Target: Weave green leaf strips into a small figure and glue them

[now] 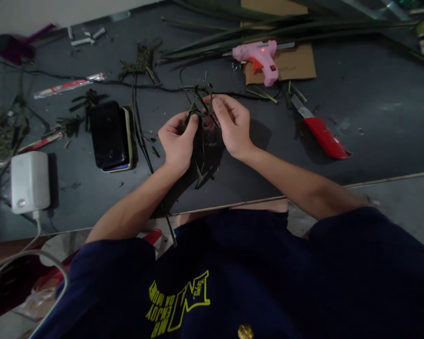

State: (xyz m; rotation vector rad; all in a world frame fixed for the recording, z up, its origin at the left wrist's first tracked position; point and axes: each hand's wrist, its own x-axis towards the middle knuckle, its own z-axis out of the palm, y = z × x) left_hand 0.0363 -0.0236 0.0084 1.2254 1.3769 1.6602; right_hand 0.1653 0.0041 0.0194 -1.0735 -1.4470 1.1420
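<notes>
Close to the table's front edge, both hands work on a small woven piece of green leaf strips (193, 109). My left hand (180, 139) pinches its body between thumb and fingers, and loose strip ends hang below. My right hand (233, 122) is closed on a strip at the upper right of the piece, the thumb pressed against the fingers. The fingers partly hide the weave. Beyond my right hand lies a pink glue gun (261, 56) with an orange trigger and a red light, resting on a sheet of cardboard (297, 66).
A red-handled knife (325, 136) lies to the right, blade towards the back. On the left are a black phone-like device (109, 134), a white power brick (30, 181) with a cable and leaf scraps. Long green leaves (212, 40) stretch across the back. Another woven leaf piece (141, 61) sits behind.
</notes>
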